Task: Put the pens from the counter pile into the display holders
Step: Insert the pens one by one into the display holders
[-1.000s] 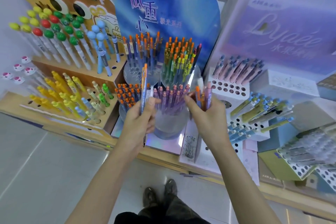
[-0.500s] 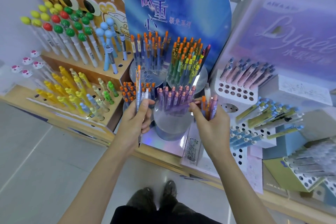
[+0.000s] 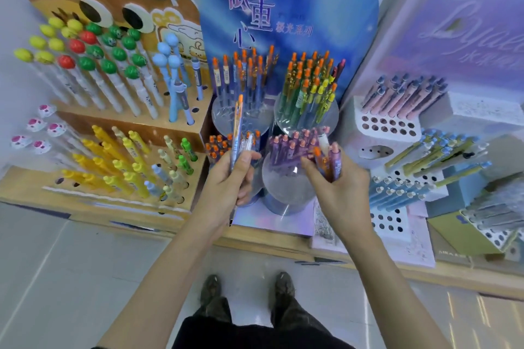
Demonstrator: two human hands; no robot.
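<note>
My left hand [image 3: 231,178] is shut on a few pens; one blue pen with an orange cap [image 3: 237,125] sticks up above the rest. My right hand [image 3: 333,187] grips a small bunch of pens [image 3: 329,160], orange and purple, held upright. Both hands hover in front of the clear round display holders [image 3: 286,187] of the blue stand. The front right holder carries purple pens [image 3: 289,146], the front left one orange-capped pens [image 3: 218,147]. Behind them two more clear holders [image 3: 306,119] are packed with orange-capped pens.
A brown cartoon stand [image 3: 136,133] with ball-topped and yellow pens sits at the left. White perforated holders [image 3: 388,126] with pink, blue and olive pens fill the right. The blue backboard [image 3: 289,8] rises behind. The counter's wooden edge [image 3: 255,244] runs above the tiled floor and my shoes.
My view has drifted a little to the left and down across the display. Both hands keep their pens and have barely shifted; my right hand has slid slightly away from the purple holder.
</note>
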